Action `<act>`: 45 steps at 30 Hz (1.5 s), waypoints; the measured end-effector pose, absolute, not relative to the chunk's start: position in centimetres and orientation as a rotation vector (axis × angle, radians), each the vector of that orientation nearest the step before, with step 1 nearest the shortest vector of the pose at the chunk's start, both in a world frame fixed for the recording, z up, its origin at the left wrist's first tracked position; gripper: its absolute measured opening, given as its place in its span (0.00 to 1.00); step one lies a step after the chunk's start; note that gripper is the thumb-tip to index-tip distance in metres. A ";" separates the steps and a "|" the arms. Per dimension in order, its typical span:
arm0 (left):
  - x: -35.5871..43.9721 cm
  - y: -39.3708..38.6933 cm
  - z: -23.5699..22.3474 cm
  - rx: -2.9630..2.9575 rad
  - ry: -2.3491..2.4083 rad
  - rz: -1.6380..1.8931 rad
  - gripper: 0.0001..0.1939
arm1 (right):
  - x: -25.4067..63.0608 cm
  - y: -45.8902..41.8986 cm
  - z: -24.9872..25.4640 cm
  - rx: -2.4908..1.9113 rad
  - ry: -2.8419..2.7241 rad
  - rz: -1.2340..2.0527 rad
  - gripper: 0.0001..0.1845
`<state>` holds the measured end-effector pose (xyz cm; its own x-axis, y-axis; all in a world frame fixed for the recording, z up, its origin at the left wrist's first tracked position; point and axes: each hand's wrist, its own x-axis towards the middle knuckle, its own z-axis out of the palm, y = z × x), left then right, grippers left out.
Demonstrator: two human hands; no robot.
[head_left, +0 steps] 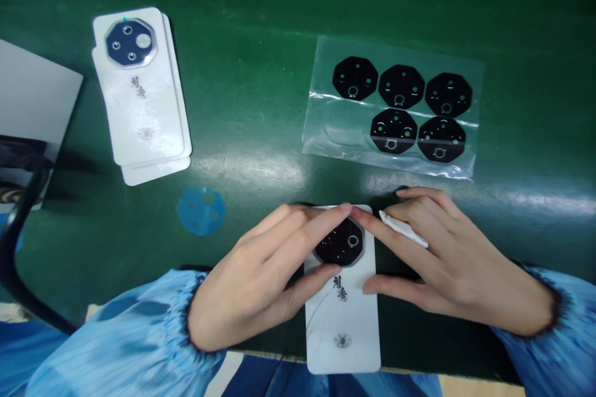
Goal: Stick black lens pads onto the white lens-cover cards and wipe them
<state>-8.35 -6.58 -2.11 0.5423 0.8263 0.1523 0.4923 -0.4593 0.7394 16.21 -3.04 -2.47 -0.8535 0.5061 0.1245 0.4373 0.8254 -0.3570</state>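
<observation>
A white phone back panel (343, 322) with dark lettering lies upright in front of me, its lower end at the table's near edge. On its upper part sits a black octagonal camera lens cover (342, 248) in a silvery rim. My left hand (261, 267) spans this cover, index fingertip at the top edge and thumb at the bottom. From the other side, my right hand (447, 260) touches the top edge with its index fingertip, its thumb resting by the panel's right side. A folded white wipe (404, 228) is tucked between the right hand's fingers.
Several black octagonal covers (401, 87) lie on a clear plastic sheet (335, 130) ahead. Stacked white back panels (146, 111) are at the left, near a blue octagonal film (202, 211). A black curved cable or arm (18, 223) and a white box (32, 87) stand far left.
</observation>
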 end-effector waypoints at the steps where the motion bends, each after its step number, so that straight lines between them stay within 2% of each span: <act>1: -8.3 -6.6 -2.1 2.137 1.062 0.669 0.32 | 16.2 -3.0 -2.5 -0.731 -2.793 0.468 0.34; 19: -7.7 -7.3 -1.5 2.085 1.197 0.616 0.33 | 16.3 -3.1 -2.5 -0.749 -2.780 0.492 0.33; 24: -7.6 -7.4 -1.3 2.111 1.211 0.591 0.37 | 16.4 -3.2 -2.5 -0.747 -2.790 0.507 0.34; 32: -7.8 -7.5 -1.8 2.143 1.159 0.587 0.37 | 16.2 -3.2 -1.8 -0.699 -2.846 0.570 0.23; 45: -8.5 -6.9 -2.5 2.335 1.130 0.573 0.33 | 13.3 -4.4 -1.6 -0.622 -2.830 0.440 0.17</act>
